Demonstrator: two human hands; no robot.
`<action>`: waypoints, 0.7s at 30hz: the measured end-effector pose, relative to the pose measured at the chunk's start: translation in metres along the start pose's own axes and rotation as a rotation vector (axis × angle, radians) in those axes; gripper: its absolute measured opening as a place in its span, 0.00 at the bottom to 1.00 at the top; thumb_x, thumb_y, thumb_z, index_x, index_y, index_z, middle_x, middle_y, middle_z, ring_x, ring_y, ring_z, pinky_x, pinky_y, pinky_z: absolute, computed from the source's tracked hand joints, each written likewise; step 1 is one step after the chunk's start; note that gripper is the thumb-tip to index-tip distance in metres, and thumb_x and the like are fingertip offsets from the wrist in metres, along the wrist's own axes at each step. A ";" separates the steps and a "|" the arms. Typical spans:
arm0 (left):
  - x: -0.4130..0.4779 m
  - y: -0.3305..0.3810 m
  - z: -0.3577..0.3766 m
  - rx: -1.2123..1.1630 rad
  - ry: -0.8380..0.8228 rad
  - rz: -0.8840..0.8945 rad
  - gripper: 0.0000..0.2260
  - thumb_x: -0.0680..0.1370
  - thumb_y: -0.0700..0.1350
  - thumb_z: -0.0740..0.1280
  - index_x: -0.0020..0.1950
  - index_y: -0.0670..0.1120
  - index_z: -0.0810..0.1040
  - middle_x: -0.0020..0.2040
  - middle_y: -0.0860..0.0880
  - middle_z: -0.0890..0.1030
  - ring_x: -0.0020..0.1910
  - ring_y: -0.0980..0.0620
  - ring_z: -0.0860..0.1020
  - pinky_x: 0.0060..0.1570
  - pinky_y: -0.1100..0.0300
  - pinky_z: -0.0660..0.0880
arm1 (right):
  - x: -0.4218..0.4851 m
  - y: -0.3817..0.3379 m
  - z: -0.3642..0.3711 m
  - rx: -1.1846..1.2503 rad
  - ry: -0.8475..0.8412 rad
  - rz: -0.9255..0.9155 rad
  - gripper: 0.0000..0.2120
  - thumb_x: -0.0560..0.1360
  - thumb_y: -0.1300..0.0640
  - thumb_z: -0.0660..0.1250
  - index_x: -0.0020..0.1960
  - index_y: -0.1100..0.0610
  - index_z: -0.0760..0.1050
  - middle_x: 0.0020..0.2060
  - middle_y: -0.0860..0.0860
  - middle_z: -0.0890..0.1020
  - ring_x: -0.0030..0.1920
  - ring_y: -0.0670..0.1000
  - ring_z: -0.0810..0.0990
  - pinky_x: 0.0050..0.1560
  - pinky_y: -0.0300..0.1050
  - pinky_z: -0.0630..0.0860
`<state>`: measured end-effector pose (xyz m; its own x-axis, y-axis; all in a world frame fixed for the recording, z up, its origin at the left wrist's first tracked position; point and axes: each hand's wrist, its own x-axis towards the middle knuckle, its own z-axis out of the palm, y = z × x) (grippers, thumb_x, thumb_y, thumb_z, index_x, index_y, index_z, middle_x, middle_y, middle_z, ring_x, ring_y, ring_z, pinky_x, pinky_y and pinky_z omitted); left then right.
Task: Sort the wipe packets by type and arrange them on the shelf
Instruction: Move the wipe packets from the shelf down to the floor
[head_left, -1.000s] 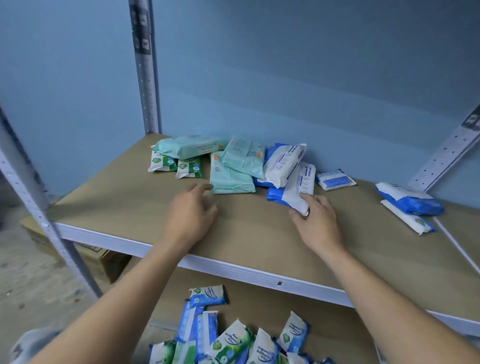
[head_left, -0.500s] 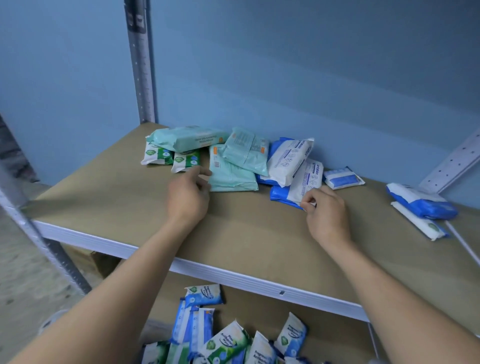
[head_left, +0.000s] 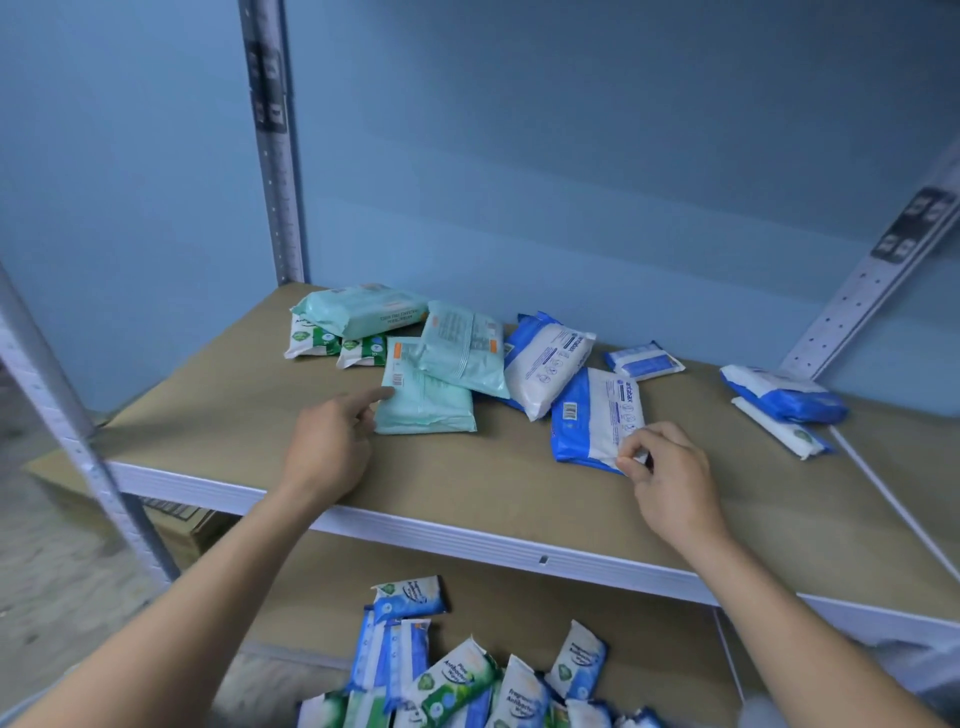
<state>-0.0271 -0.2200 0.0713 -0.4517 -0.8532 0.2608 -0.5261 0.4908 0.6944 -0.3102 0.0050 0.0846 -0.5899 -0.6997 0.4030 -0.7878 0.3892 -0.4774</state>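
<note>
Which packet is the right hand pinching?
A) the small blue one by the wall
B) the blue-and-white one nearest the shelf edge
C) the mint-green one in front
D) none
B: the right hand pinches the near corner of that blue-and-white packet between thumb and fingertips.

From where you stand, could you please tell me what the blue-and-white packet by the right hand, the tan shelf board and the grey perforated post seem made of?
Blue-and-white packet: soft plastic film, faintly glossy; its surface wrinkles and catches light. Tan shelf board: probably fibreboard, matte, no grain visible. Grey perforated post: painted metal, judging by the punched rows of holes.
</note>
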 end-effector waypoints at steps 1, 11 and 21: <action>-0.004 -0.001 -0.003 0.008 -0.008 0.011 0.22 0.79 0.34 0.62 0.67 0.54 0.79 0.42 0.54 0.80 0.47 0.48 0.79 0.43 0.59 0.68 | -0.005 0.000 -0.004 0.006 -0.012 0.007 0.13 0.72 0.69 0.74 0.36 0.54 0.76 0.44 0.47 0.76 0.41 0.37 0.75 0.41 0.23 0.66; -0.034 -0.012 -0.038 0.124 -0.029 0.034 0.25 0.76 0.32 0.60 0.67 0.54 0.79 0.40 0.52 0.78 0.36 0.52 0.72 0.34 0.59 0.66 | -0.041 0.001 -0.047 -0.038 -0.160 0.075 0.12 0.73 0.63 0.74 0.37 0.49 0.77 0.49 0.43 0.76 0.43 0.38 0.75 0.42 0.26 0.66; -0.038 0.022 -0.029 0.176 -0.026 -0.014 0.29 0.71 0.64 0.59 0.68 0.53 0.77 0.68 0.50 0.75 0.66 0.45 0.72 0.66 0.46 0.69 | -0.015 -0.031 -0.007 -0.158 -0.265 0.304 0.35 0.76 0.34 0.61 0.76 0.53 0.63 0.75 0.53 0.64 0.73 0.59 0.64 0.71 0.53 0.61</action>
<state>-0.0011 -0.1815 0.0961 -0.4609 -0.8564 0.2328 -0.6492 0.5042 0.5695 -0.2780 0.0076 0.0995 -0.7494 -0.6611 0.0381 -0.6151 0.6737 -0.4097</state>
